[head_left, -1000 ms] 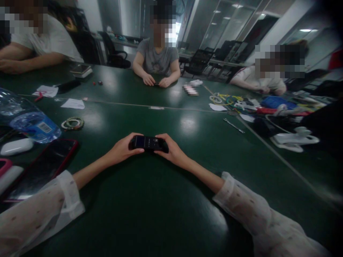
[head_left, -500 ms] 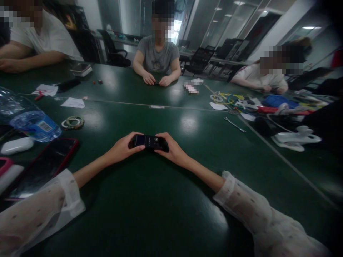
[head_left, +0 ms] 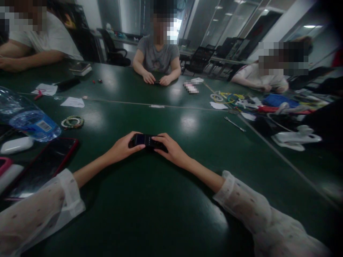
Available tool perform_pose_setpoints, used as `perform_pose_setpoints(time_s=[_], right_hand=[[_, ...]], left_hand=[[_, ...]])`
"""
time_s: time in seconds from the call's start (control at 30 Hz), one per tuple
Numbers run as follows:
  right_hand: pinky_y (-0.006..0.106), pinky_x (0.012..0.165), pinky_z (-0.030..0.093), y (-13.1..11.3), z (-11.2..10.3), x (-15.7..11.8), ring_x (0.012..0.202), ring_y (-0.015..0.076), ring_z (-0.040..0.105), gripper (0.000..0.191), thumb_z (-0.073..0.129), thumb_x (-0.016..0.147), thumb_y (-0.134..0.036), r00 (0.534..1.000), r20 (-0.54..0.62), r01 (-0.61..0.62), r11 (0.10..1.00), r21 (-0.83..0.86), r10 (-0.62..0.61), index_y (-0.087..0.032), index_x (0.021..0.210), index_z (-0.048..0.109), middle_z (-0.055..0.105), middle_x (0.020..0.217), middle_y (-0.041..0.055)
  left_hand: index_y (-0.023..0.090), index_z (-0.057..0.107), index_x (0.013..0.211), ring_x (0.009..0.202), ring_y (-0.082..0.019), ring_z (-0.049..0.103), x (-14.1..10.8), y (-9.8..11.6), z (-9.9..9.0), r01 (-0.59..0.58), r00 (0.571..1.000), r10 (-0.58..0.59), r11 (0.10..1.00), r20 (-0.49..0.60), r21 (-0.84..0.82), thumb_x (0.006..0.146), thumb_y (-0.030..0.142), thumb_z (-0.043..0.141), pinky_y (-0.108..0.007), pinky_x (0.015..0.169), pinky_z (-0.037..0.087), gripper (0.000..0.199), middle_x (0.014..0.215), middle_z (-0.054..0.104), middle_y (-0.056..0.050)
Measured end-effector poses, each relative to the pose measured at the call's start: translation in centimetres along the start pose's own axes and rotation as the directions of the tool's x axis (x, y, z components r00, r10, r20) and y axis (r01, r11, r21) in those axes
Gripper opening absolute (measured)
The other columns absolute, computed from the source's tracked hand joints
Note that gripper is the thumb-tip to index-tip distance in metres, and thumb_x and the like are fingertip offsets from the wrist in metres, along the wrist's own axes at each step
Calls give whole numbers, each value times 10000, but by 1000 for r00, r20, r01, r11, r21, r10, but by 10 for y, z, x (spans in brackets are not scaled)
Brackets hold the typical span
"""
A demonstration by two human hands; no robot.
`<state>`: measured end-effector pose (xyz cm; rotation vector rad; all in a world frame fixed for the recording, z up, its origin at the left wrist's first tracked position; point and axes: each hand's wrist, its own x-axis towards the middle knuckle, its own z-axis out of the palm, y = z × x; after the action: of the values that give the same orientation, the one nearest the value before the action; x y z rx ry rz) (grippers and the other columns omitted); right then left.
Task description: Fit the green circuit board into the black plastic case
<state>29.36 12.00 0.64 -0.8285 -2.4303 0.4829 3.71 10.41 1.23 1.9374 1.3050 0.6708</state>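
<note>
Just ahead of me on the dark green table is a small black handheld device (head_left: 140, 138) with a little screen at its left part and small markings beside it. My left hand (head_left: 123, 147) grips its left end, thumb along the near edge and fingers at the far side. Its right end is held by my right hand (head_left: 173, 149), thumb at the near edge, with a finger laid over the top face near the middle. That hand covers much of the right part. The exact kind of device cannot be made out.
To the left lie a water bottle (head_left: 34, 123), bracelets (head_left: 72, 122), a red-edged phone (head_left: 50, 162) and a white case (head_left: 17, 145). A wrench-like metal tool (head_left: 234, 124), a white plastic object (head_left: 296, 138) and tangled cables (head_left: 227, 98) lie right. Three people sit around the table.
A finger of my right hand has moved from the device's far edge onto its top face, towards the middle. My left hand and the device stay in place.
</note>
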Motion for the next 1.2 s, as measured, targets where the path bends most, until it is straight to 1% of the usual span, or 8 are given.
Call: perform_pose_setpoints(time_s=[0.3,0.53,0.73,0.9,1.03,1.2], right_hand=[[463,873,535,2,0,-1,1080,242,547,503,580,887,-235,1000,2,4,1000,-4,-4,-301,1341,374,469,1246,89],[468,864,540,3,1,-1,1078,243,553,514,585,884,-235,1000,3,5,1000,-10,-5,-312,1343,368,470,1249,89],[451,883,529,3,1,0,1091,241,551,497,584,885,-236,1000,0,-1,1000,-5,1,-290,1338,384,477,1248,97],[434,925,508,2,0,0,1101,229,542,480,580,891,-230,1000,-3,0,1000,20,0,-273,1330,393,487,1229,95],[449,929,508,3,0,1,1100,231,541,495,584,889,-231,1000,-3,-27,998,58,27,-299,1339,387,490,1223,85],[468,940,500,3,0,2,1123,241,519,499,590,884,-232,999,-24,-31,997,65,33,-311,1340,405,469,1234,85]], left_hand=[[224,460,1276,965,-261,615,-2,3,-1,39,999,-39,999,11,-7,838,554,557,-396,777,510,556,1181,605,-102],[229,449,1286,989,-261,617,-1,2,-2,35,999,-35,999,12,-22,831,560,568,-401,797,510,576,1184,604,-101],[239,452,1292,1053,-273,601,0,0,-1,-18,1000,18,1000,5,-12,824,528,594,-426,851,503,568,1220,593,-99],[252,434,1317,1140,-289,564,2,-5,1,-41,998,41,999,-49,-9,784,492,655,-463,923,481,625,1282,553,-97],[257,428,1319,1088,-279,594,3,-6,1,-29,999,27,998,-44,-47,786,476,661,-444,871,515,621,1276,555,-96],[244,439,1309,1020,-269,618,2,-5,0,-16,999,14,999,-44,-47,789,467,666,-434,834,528,609,1231,579,-96]])
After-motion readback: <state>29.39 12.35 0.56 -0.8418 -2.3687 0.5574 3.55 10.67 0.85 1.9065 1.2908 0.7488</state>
